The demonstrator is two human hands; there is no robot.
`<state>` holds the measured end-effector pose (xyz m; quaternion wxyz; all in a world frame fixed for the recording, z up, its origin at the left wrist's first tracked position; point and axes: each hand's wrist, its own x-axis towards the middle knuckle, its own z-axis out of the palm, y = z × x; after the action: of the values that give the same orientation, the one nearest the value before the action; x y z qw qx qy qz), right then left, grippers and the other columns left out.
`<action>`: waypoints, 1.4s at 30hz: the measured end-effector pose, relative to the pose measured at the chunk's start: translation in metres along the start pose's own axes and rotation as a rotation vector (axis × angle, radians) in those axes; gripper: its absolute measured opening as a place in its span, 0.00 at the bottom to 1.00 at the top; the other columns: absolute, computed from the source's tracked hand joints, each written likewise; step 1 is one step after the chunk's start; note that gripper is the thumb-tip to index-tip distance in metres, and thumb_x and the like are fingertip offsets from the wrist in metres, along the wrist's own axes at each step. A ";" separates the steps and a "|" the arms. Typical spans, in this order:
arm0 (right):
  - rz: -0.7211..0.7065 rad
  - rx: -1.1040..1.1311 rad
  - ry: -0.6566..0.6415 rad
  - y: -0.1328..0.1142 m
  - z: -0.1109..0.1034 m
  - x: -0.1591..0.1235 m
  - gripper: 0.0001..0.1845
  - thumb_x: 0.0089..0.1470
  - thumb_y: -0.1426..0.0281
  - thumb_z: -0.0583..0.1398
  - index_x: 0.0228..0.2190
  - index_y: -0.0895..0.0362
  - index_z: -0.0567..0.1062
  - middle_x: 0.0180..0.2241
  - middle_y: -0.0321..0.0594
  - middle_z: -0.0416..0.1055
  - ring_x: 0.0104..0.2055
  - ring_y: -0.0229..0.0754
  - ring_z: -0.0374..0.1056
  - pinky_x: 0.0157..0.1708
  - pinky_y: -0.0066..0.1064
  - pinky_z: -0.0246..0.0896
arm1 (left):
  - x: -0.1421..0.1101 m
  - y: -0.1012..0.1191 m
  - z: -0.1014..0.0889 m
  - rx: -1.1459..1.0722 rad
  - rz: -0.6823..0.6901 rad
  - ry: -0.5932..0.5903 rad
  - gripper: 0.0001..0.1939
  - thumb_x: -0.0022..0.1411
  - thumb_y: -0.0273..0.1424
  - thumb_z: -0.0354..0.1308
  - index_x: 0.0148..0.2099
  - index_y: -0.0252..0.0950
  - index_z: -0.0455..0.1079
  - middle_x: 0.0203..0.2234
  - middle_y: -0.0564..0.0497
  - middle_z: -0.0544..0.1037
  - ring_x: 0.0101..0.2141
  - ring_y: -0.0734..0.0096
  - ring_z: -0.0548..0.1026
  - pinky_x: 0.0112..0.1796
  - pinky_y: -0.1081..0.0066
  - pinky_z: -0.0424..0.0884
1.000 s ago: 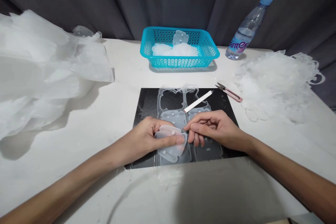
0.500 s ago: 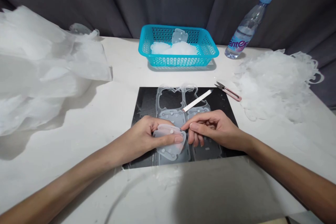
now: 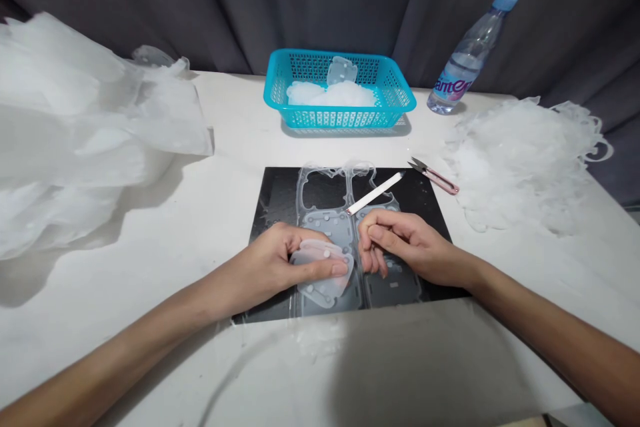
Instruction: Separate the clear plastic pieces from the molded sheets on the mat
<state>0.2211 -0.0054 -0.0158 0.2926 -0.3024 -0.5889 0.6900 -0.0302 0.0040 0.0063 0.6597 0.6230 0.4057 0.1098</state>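
My left hand (image 3: 280, 257) grips a translucent, rounded rubbery pad (image 3: 325, 283) with small raised dots, thumb on top and fingers beneath. It may be more than one layer. Just to the right, my right hand (image 3: 400, 240) is closed, thumb and forefinger together and the other fingers curled. Whatever is in that pinch, if anything, is too small to make out. Under both hands lies a translucent moulded sheet (image 3: 320, 221) of similar pads, with cut-out openings at its far end. A white pen-like tool (image 3: 375, 193) rests across the sheet.
Beneath the sheet is a black mat (image 3: 273, 197). A blue basket (image 3: 345, 119) holding translucent pieces stands behind it. Pink-handled thread snips (image 3: 440, 181), a pile of translucent scraps (image 3: 530, 167) and a water bottle (image 3: 463, 67) are on the right. A white plastic bag (image 3: 90, 120) fills the left.
My right hand has drawn slightly right, away from the pad, and its forefinger has curled in to the thumb. My left hand still holds the pad in about the same place.
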 end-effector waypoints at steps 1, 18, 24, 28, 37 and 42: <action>0.005 -0.008 -0.006 0.000 0.000 0.000 0.18 0.72 0.58 0.55 0.36 0.57 0.71 0.31 0.36 0.74 0.28 0.32 0.69 0.30 0.24 0.67 | 0.000 0.000 0.000 -0.001 0.001 -0.001 0.14 0.66 0.41 0.66 0.37 0.36 0.83 0.27 0.54 0.78 0.27 0.76 0.69 0.28 0.79 0.63; 0.057 -0.203 0.071 0.001 0.005 -0.003 0.10 0.60 0.63 0.70 0.38 0.55 0.80 0.34 0.35 0.76 0.32 0.33 0.69 0.32 0.25 0.64 | 0.001 -0.004 0.000 0.093 0.030 0.039 0.18 0.66 0.46 0.65 0.35 0.36 0.82 0.24 0.54 0.73 0.26 0.76 0.65 0.26 0.77 0.59; 0.050 -0.196 0.084 0.002 0.005 -0.004 0.10 0.60 0.62 0.70 0.37 0.56 0.79 0.30 0.34 0.75 0.30 0.34 0.69 0.31 0.25 0.64 | -0.003 -0.011 0.007 0.269 0.156 0.155 0.16 0.68 0.44 0.64 0.38 0.37 0.83 0.26 0.53 0.79 0.27 0.73 0.71 0.27 0.75 0.63; 0.006 -0.197 0.066 -0.001 0.005 -0.005 0.08 0.62 0.65 0.68 0.37 0.56 0.79 0.31 0.34 0.76 0.30 0.32 0.70 0.32 0.24 0.65 | -0.006 -0.017 0.014 0.401 0.531 0.298 0.08 0.70 0.32 0.64 0.43 0.36 0.83 0.27 0.51 0.81 0.28 0.71 0.74 0.34 0.72 0.70; -0.045 -0.274 0.066 -0.002 0.005 -0.005 0.04 0.62 0.67 0.68 0.36 0.54 0.81 0.35 0.32 0.79 0.33 0.32 0.71 0.34 0.23 0.66 | -0.006 -0.031 0.018 0.636 0.991 0.411 0.19 0.67 0.20 0.65 0.59 0.34 0.75 0.38 0.44 0.85 0.33 0.67 0.81 0.36 0.66 0.76; -0.044 -0.307 0.084 -0.001 0.006 -0.005 0.03 0.62 0.69 0.68 0.34 0.53 0.81 0.35 0.31 0.80 0.33 0.32 0.72 0.35 0.23 0.66 | -0.008 -0.034 0.020 0.685 0.982 0.411 0.18 0.69 0.18 0.61 0.59 0.33 0.74 0.36 0.43 0.85 0.35 0.62 0.82 0.36 0.63 0.77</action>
<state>0.2198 -0.0131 -0.0133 0.2827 -0.3592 -0.6810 0.5721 -0.0341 -0.0227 -0.0236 0.2040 0.8787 0.2030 0.3809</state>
